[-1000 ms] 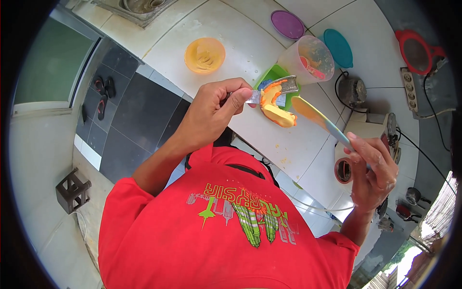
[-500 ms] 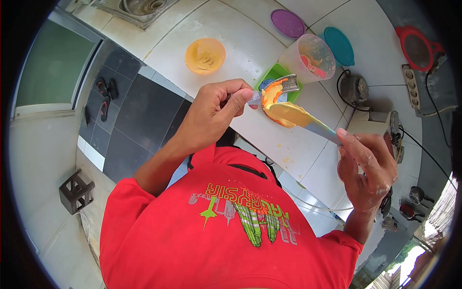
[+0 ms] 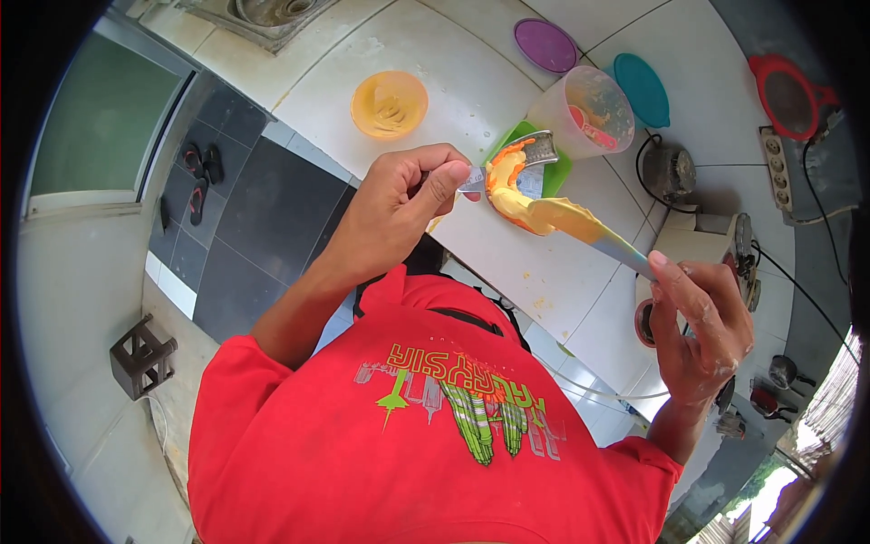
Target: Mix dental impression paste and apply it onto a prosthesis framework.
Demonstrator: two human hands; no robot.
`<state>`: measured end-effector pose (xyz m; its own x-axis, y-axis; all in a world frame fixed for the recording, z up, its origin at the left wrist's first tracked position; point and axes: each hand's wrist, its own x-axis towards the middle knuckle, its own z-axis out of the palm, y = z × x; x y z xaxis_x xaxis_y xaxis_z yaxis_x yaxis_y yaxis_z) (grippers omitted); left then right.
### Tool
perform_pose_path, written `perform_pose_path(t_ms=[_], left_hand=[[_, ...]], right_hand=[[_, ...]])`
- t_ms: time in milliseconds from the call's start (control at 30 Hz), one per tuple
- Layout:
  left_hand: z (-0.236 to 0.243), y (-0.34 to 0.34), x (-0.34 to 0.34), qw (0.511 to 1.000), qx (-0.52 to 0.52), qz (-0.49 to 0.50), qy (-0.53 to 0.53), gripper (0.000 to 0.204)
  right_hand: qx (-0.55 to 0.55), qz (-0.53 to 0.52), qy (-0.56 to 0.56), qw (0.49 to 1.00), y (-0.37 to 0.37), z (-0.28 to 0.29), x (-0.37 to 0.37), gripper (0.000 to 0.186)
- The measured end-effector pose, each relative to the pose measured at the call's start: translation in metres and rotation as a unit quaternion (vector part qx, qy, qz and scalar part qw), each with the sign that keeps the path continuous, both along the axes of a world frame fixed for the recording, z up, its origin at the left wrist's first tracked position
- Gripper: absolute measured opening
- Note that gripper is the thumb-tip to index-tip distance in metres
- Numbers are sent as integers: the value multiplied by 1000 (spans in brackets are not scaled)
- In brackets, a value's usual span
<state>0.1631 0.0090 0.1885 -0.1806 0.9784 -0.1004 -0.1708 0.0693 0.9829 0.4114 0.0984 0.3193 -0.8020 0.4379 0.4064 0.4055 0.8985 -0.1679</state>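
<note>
My left hand (image 3: pixel 408 199), closed around its clear-looking handle, holds up a curved, perforated metal tray (image 3: pixel 539 148). Yellow paste with orange edging (image 3: pixel 507 186) fills much of the curve. My right hand (image 3: pixel 698 326) grips a flat pale-blue spatula (image 3: pixel 616 249), its blade coated in yellow paste and touching the lower end of the filled tray. Behind the tray, partly hidden by it, sits a green square container (image 3: pixel 553 181) with pale items inside.
A yellow bowl (image 3: pixel 372 104), translucent tub (image 3: pixel 598 91), purple lid (image 3: pixel 542 41) and teal lid (image 3: pixel 643 91) lie on the tiled counter (image 3: pixel 471 72). Farther right are a red strainer (image 3: pixel 784 95), power strip (image 3: pixel 773 168) and metal appliance (image 3: pixel 669 172). A sink (image 3: pixel 258 18) is top left.
The spatula has swung leftward onto the paste at the tray's lower end since a second ago. In the last half second my right hand shifted slightly right and the tray rose slightly.
</note>
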Motion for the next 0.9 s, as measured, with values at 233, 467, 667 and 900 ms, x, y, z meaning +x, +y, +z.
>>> perform_pose_path(t_ms=[233,467,667,900], left_hand=[[0,5,0,999,-4,-23,-40,36],[2,7,1,996,-11,-38,-86,36],[4,4,1,992,-29,-47,-110,36],[6,0,1,990,-47,-50,-127,35]], right_hand=[[19,-18,3,1000,-1,4,10,51],[-1,-29,-10,1000,-7,8,22,45],[35,-5,30,999,-8,6,24,53],[14,-2,-8,1000,-9,5,28,47]])
